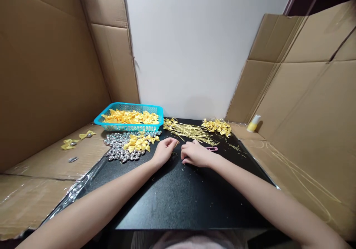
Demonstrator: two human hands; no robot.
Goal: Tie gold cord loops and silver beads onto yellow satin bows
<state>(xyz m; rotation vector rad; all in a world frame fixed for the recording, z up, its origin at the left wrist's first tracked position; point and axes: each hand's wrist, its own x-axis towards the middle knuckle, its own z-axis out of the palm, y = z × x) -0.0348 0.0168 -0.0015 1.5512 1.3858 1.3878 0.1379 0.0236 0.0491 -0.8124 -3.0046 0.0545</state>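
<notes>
My left hand [164, 152] is closed in a pinch above the black tabletop, and a thin gold strand [177, 143] shows at its fingertips. Just to the right, my right hand [194, 153] has its fingers curled down close to the table; whatever they hold is hidden. A pink slotted tool [212, 149] pokes out from behind the right hand, partly covered by it. Beyond both hands lies a spread of gold strands [191, 132]. Left of my left hand, yellow ribbon bows [139, 142] rest on a bed of silver beads [115, 150].
A blue basket [161, 116] of yellow bows stands at the back left. More finished-looking bows [218, 126] are heaped at the back right, near a thread spool [253, 123]. Cardboard walls [311, 89] flank the black table [167, 204]. Two loose bows [69, 144] lie on the left cardboard.
</notes>
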